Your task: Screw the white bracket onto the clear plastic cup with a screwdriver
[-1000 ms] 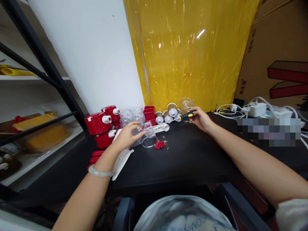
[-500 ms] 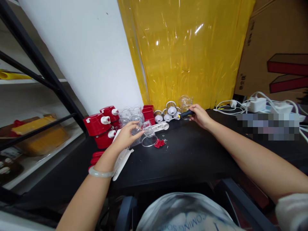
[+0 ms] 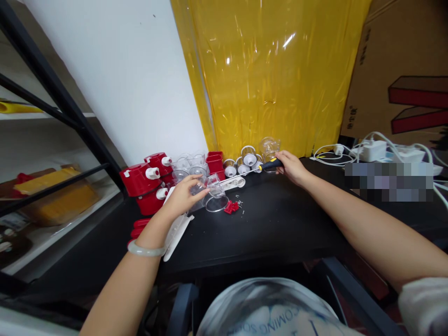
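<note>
Head view: a smooth black table is spread under the clear cup, on which work seems to be partway done. To the cup's left, glossy red housings with stubby white spouts are stacked. Thin, see-through plastic with a flared round rim is shown by the cup, which is pinched in the left hand. To its right, the black-and-yellow screwdriver is gripped by the right hand; its slim metal shaft is aimed at the cup's narrow end, though whether a screw is met there cannot be told. Just right of the cup, angular red clips are left loose; slightly farther from it, tiny metal screws are scattered, so the work is judged unfinished.
</note>
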{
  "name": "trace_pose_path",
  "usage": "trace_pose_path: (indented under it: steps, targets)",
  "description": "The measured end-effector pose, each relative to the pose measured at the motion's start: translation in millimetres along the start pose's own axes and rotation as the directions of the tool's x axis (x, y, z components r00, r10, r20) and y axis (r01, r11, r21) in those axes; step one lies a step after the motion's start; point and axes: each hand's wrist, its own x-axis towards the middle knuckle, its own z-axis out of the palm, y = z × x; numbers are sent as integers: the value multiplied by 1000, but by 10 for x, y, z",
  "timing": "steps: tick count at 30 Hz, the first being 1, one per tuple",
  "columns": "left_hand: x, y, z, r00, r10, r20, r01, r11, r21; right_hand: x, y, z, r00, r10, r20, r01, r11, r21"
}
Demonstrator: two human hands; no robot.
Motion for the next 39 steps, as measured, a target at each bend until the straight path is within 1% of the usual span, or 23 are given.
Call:
trace_pose_path:
  steps: [5,9,16,19,22,25,28,30,34,37,39]
  targets:
    - [3,8,-1,1000,0,3,0,1000,-11,-18,-51,17,999,44,-17,-44,999,18]
    - [6,5,2,1000,1,5,-1,1000,-11,8,-36,17,998,65,-25,-64,997,36]
    - [1,18,-3,1000,-6,4,6,1000,-19,12,-3,-10,1000,11,-20,-13,994,-107]
    - [4,20,-7,1000,0,5,0,1000,-11,-4,-29,-6,999,3,-32,-6,996,-90]
    - [7,11,-6,1000,7,3,-7,1000,-2,-14,-54,6,999,24,-43,-26,998,-63]
    - [8,3,-1,1000,7,0,-7,1000,0,-21,-72,12,998,58,-29,-59,998,-20]
    - [6,-1,3,1000,7,2,-7,1000,0,-21,-79,7,998,61,-2,-60,998,4]
    - [3,-3,2,1000,8,3,-8,1000,1,-15,-71,1,999,48,-3,-48,999,-19]
    - [0,-7,0,1000,4,1,-4,1000,0,5,-29,-17,1000,11,-27,-14,993,-121]
    - [3,-6,3,1000,-4,3,4,1000,-2,15,-8,-34,1000,-19,-20,15,983,-181]
    - [5,-2,3,1000,-8,5,8,1000,-5,14,-11,-39,1000,-26,-8,24,982,-189]
